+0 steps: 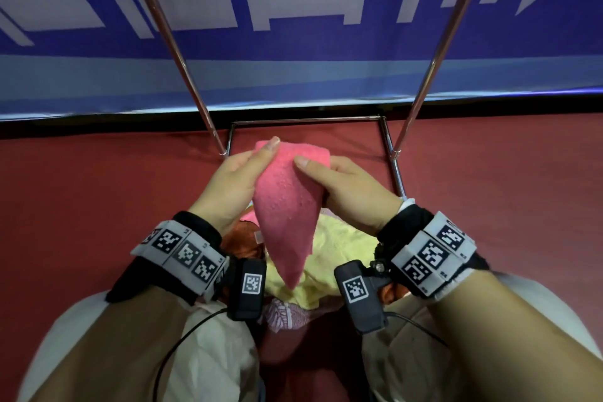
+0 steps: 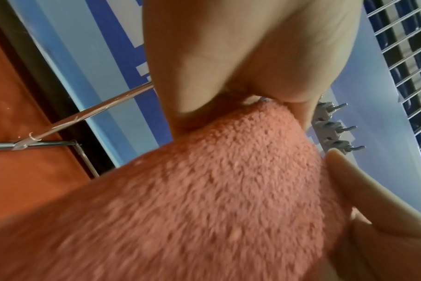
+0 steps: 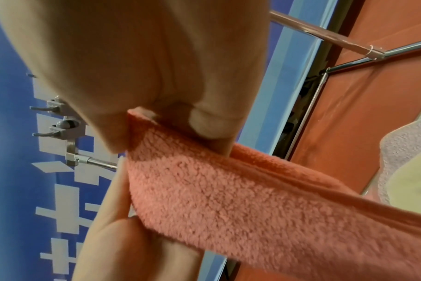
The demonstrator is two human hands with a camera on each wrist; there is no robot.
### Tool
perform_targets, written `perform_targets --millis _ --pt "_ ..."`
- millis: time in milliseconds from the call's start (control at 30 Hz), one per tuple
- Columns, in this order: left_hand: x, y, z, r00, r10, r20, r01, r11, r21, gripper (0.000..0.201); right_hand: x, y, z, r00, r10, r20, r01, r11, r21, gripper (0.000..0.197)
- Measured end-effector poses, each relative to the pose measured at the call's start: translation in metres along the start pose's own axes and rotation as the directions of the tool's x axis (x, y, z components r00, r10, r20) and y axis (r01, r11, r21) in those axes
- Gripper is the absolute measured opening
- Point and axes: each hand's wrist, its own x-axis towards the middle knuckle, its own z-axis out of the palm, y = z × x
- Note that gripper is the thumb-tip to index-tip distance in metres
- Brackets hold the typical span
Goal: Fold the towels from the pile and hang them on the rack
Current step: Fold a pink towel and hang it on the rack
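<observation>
Both hands hold a pink towel (image 1: 287,206) up above the floor (image 1: 98,206), just in front of the rack (image 1: 306,120). The left hand (image 1: 235,183) grips the towel's upper left edge, thumb on the near face and fingers behind. The right hand (image 1: 352,192) pinches the upper right edge in the same way. The hands are close together, with the towel's top stretched between them. Below them the cloth narrows to a point that hangs over the pile.

The left wrist view shows the left hand (image 2: 228,57) closed on a corner of the towel (image 2: 204,199). The right wrist view shows the right hand (image 3: 156,57) clamped on the folded edge of the towel (image 3: 228,199).

The pile lies on the floor between the person's legs, near the bottom edge of the head view. A yellow towel (image 1: 336,251) is on top, an orange towel (image 1: 241,245) is at its left, and a pale patterned towel (image 1: 284,313) is nearest the person.

The rack's base bars rest on the floor beside the wall, and its two poles rise to the left and right. A blue and white banner (image 1: 293,10) covers the wall behind it. Each wrist carries a band with black and white markers (image 1: 179,251).
</observation>
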Motion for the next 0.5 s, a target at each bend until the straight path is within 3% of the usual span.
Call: perform_targets --millis 100,167,233,333,500 --pt "0.0 -0.003 -0.002 0.996 -0.025 0.082 0.023 1.0 0.021 0.033 0.003 -0.008 -0.001 0.999 -0.018 -0.038 0.025 0.981 0.194 0.044" --pt "0.002 -0.005 -0.004 0.997 -0.026 0.07 0.019 0.995 0.096 0.035 0.001 -0.014 -0.001 0.998 -0.005 -0.056 0.02 0.965 0.26 0.057" --pt "0.005 -0.005 -0.007 0.999 -0.017 0.037 0.012 0.991 0.135 0.04 -0.002 -0.019 -0.003 0.997 -0.021 -0.079 0.041 0.963 0.266 0.069" --pt "0.005 -0.005 -0.006 0.999 0.016 0.031 -0.019 0.994 0.107 0.041 -0.002 -0.019 -0.007 0.993 -0.053 -0.106 0.077 0.97 0.231 0.068" --pt "0.005 -0.004 -0.001 0.997 0.055 0.057 -0.057 0.998 0.035 0.037 -0.002 -0.014 -0.006 1.0 -0.02 0.024 0.017 0.994 0.106 0.07"
